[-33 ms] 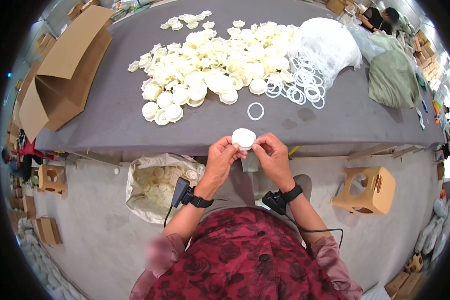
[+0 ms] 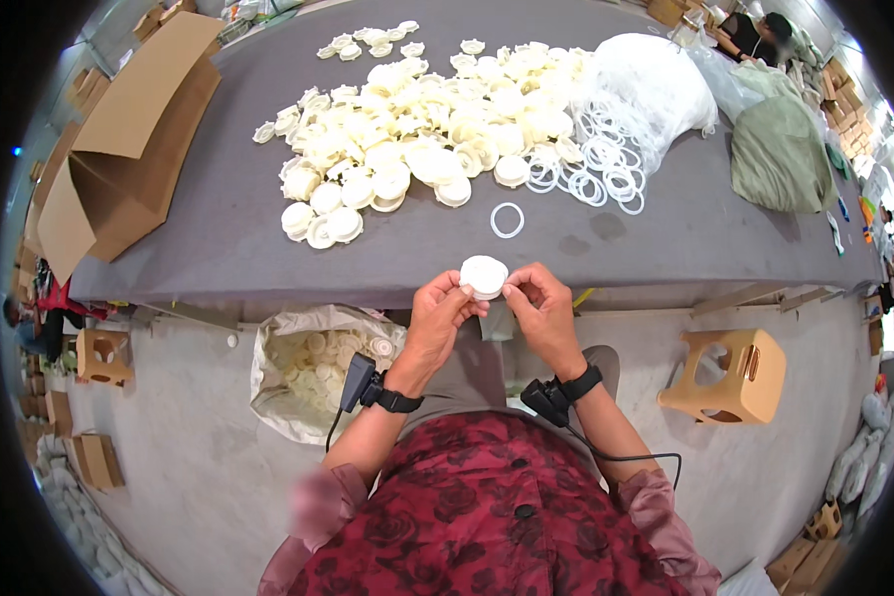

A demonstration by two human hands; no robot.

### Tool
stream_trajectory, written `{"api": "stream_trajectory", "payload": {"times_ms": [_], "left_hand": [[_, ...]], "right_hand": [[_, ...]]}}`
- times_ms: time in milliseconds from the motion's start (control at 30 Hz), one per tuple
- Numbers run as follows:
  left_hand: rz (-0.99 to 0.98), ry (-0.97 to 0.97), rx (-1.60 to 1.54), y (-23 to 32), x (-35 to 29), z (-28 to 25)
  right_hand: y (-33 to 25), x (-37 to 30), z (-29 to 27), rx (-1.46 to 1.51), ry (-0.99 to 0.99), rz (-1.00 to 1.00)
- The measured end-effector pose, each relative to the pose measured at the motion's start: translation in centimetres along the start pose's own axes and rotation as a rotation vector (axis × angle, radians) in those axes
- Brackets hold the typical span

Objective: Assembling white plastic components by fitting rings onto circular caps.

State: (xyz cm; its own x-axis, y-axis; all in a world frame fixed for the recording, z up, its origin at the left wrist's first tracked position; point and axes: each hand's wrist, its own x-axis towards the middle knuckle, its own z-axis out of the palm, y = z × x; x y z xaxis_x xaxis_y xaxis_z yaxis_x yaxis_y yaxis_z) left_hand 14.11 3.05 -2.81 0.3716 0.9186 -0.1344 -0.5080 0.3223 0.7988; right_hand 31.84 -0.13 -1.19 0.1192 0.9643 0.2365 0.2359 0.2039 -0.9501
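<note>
A white round plastic cap point(image 2: 484, 274) is held between my two hands, just off the near edge of the table. My left hand point(image 2: 439, 320) is closed on its left side, thumb and fingers pinching the rim. On the opposite side my right hand point(image 2: 544, 316) pinches the cap's edge with thumb and forefinger. Whether a ring sits around the cap is too small to tell. Beyond my hands, a single translucent ring point(image 2: 508, 221) lies flat on the table. Farther back spreads a large pile of cream-white caps point(image 2: 407, 124), with loose translucent rings point(image 2: 606, 164) to its right.
The grey-covered table point(image 2: 238, 214) carries an open cardboard box point(image 2: 154, 129) at left, a clear plastic bag point(image 2: 656, 84) and a green cloth bundle point(image 2: 780, 154) at right. Below, a white sack point(image 2: 278, 382) holds caps. A tan stool point(image 2: 730, 377) stands right; a person point(image 2: 750, 40) is far right.
</note>
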Motion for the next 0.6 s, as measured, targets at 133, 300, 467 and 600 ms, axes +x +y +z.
{"api": "stream_trajectory", "payload": {"times_ms": [133,300,467,600], "left_hand": [[-0.018,-0.048,0.028,0.6,-0.8,-0.1],[-0.039,-0.111,0.101,1.2,-1.7,-1.2],[-0.045,-0.177,0.115,1.3,-2.5,-0.8],[-0.085,-0.239,0.182,1.8,-2.9,-0.4]], "right_hand": [[-0.5,-0.2,0.5,0.342,0.065,0.147],[-0.2,-1.2,-0.3,0.455,-0.069,0.112],[0.2,-2.1,-0.7,0.495,-0.096,0.112],[-0.6,-2.1,-1.5,0.487,-0.153,0.161]]}}
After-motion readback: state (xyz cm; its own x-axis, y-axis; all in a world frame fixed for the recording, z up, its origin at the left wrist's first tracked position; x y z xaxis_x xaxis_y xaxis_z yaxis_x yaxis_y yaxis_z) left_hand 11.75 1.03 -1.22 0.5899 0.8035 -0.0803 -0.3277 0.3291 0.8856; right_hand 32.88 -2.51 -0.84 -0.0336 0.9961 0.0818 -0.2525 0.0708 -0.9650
